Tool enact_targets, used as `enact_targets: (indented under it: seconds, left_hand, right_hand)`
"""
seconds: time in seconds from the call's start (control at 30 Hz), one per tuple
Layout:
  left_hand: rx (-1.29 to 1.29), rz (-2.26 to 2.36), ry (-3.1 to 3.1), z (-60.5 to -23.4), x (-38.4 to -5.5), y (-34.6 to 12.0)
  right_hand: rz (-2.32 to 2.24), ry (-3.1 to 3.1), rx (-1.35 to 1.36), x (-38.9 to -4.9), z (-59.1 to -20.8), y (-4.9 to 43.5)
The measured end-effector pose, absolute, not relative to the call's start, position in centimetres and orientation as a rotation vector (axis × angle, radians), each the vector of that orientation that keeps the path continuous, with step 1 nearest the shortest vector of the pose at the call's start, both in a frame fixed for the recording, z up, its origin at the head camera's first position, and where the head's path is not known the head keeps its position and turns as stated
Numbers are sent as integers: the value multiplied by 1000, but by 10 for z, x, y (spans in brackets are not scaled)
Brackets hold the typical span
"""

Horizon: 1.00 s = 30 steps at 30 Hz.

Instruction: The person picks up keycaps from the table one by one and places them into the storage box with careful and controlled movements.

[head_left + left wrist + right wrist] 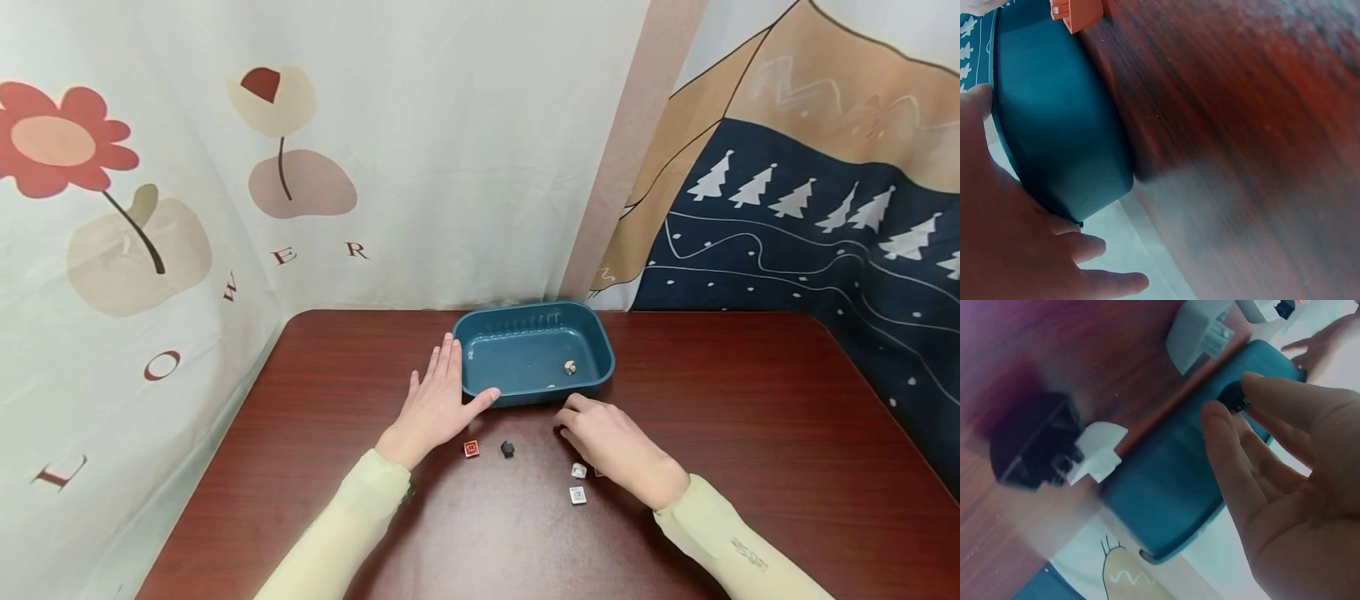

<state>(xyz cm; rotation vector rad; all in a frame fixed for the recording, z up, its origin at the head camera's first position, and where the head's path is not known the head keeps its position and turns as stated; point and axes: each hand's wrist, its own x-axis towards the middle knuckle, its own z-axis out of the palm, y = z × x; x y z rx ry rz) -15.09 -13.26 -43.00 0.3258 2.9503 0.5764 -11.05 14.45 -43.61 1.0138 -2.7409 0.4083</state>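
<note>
In the head view my left hand (435,404) lies with straight fingers along the left end of a dark teal plastic basin (532,397), thumb at its front rim. My right hand (611,437) is just in front of the basin's right side. In the right wrist view its thumb and index finger pinch a small black keycap (1232,397). Between the hands a red keycap (471,449) and a black keycap (507,449) lie on the table. Beside the right hand are a white keycap (579,471) and another white keycap (577,496); one more is partly hidden under the hand.
A small beige-and-dark piece (570,367) lies inside the basin, towards its right. The reddish-brown wooden table (360,358) meets a white printed curtain (450,167) behind the basin. A dark blue tree-patterned cloth (795,242) hangs at the right.
</note>
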Motion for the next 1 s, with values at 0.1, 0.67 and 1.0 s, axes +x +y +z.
enact_targets:
  seconds: [0.1,0.67,1.0]
  left_hand:
    - [329,579,2955,-430,-151,-133]
    - [326,589,2950,-431,-151,-133]
    - [337,584,2963,-431,-153,-133]
  right_hand:
    - [445,-2720,979,-107,-433,148]
    - [582,-2456,882,-110,-411,150]
    - [626,-2397,817,-125,-402,147]
